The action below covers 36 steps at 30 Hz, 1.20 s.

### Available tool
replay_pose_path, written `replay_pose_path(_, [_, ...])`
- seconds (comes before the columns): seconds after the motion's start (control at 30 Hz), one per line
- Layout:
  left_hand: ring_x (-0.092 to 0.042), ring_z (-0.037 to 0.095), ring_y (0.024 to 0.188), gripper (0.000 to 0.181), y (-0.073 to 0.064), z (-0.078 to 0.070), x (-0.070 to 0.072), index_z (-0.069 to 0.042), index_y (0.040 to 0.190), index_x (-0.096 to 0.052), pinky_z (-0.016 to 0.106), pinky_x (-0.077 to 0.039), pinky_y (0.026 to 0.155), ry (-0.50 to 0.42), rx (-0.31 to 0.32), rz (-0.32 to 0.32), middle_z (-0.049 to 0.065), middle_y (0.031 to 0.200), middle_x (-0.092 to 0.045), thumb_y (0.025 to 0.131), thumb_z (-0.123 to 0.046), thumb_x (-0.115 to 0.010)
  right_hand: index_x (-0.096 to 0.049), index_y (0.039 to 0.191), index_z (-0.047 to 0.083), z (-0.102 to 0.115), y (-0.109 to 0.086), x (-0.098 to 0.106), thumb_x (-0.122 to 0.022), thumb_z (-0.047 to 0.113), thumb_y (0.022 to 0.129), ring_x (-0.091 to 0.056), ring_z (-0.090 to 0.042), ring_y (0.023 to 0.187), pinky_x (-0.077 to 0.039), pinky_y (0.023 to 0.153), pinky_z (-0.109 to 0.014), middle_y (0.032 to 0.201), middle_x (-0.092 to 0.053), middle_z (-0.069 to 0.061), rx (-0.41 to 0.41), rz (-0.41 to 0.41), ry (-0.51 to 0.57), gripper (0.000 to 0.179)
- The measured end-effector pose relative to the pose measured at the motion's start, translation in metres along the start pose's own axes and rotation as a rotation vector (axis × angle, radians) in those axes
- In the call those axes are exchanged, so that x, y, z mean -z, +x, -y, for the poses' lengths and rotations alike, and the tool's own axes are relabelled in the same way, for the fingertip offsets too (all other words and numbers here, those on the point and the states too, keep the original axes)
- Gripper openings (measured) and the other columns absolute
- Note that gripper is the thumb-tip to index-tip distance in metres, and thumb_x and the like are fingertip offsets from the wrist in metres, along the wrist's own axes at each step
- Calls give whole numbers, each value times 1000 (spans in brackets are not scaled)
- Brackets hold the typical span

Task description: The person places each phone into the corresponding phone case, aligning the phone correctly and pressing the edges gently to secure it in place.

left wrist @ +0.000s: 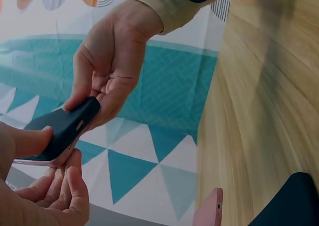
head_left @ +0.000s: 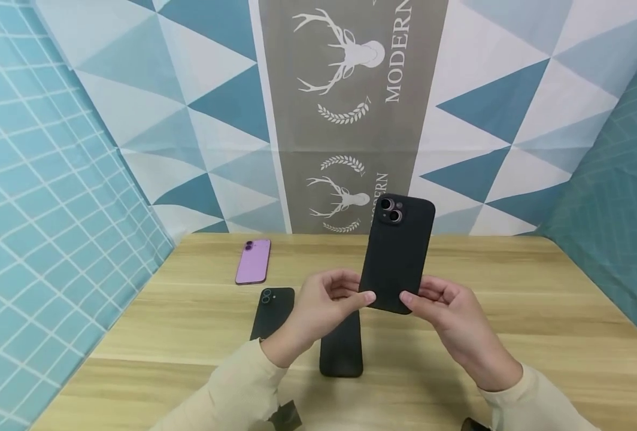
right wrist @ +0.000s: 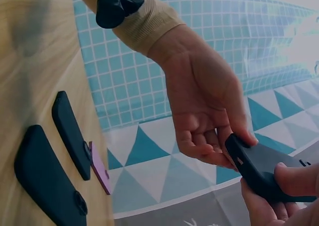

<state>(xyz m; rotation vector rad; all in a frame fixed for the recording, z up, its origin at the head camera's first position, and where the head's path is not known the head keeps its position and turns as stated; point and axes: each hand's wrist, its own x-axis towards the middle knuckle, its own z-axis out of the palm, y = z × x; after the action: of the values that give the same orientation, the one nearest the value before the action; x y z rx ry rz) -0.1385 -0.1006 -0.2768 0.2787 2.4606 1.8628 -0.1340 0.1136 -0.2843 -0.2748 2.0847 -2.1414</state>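
Both hands hold a smartphone in a black case [head_left: 397,254] upright above the table, its back and two camera lenses facing me. My left hand [head_left: 326,305] pinches the lower left corner, thumb on the back. At the lower right corner my right hand [head_left: 450,323] grips likewise, thumb on the back and fingers behind. A pink strip shows along the phone's bottom edge in the left wrist view. The screen side is hidden from the head view. Below the left hand lies a black slab [head_left: 342,353], its upper part covered by that hand.
A second black phone or case [head_left: 273,311] with two camera rings lies left of the left hand. Farther back is a lilac phone [head_left: 254,261], back up. They rest on a wood-grain table [head_left: 539,311] with patterned cloth [head_left: 232,108] hanging behind and at the sides.
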Motion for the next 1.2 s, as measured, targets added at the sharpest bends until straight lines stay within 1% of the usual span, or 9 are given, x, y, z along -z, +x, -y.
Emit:
replay_pose_path(0.17, [-59,7,71,22,-4,-2,0,3,96,-64,19,-51,66,-38,-66,-2,16,87,-64,83,-12,-73,-59,125,2,6,0,0,-65,14,91,-69,-7,98,-54,86,-20,103,-73,11,7,56,-50,36])
replay_pose_path(0.27, [-56,6,67,18,-2,-4,0,5,93,-63,17,-48,62,-64,-126,-61,19,83,-63,84,-7,-72,-57,128,0,14,5,-2,-65,17,92,-68,-7,99,-54,88,-20,105,-73,12,18,76,-71,41])
replay_pose_path(0.37, [-56,5,66,16,6,-10,0,5,92,-65,17,-48,61,-81,-199,-139,21,81,-64,83,-6,-73,-53,132,-1,21,13,-4,-64,19,93,-68,-6,102,-55,89,-21,109,-72,11,45,79,-48,45])
replay_pose_path(0.47, [-56,5,63,16,11,-14,1,5,90,-66,18,-47,58,-96,-249,-144,23,80,-64,82,-5,-74,-49,134,-3,24,18,-3,-63,18,93,-68,-5,103,-56,88,-22,111,-71,11,58,87,-9,49])
replay_pose_path(0.6, [-56,4,62,14,10,-8,-1,6,89,-65,17,-46,57,-116,-212,-62,23,80,-65,81,-2,-73,-50,134,-2,21,16,1,-62,14,93,-68,-4,103,-54,88,-18,109,-72,12,41,98,17,45])
replay_pose_path(0.83, [-63,5,72,19,5,1,-2,1,96,-68,18,-54,70,-66,-136,28,19,88,-69,81,-8,-75,-60,124,8,13,20,8,-63,8,92,-69,-5,101,-53,88,-18,107,-74,10,38,127,65,33])
replay_pose_path(0.97, [-69,13,87,31,3,0,-1,-3,111,-68,23,-57,83,-15,-97,99,16,104,-72,82,-11,-75,-54,130,-3,6,18,10,-61,8,93,-70,-5,96,-54,87,-18,103,-74,11,21,148,27,40])
replay_pose_path(1.07, [-69,19,98,37,2,-2,-1,-4,118,-66,29,-56,90,13,-71,109,14,111,-71,84,-14,-74,-47,133,-12,0,16,7,-62,10,93,-71,-5,93,-55,85,-17,101,-74,10,21,128,-45,48])
replay_pose_path(1.2, [-69,23,102,38,3,-2,-2,-2,118,-66,33,-57,90,47,-25,63,15,111,-71,84,-16,-74,-48,131,-11,-5,13,2,-64,12,92,-70,-5,90,-55,82,-17,102,-72,4,27,82,-119,47])
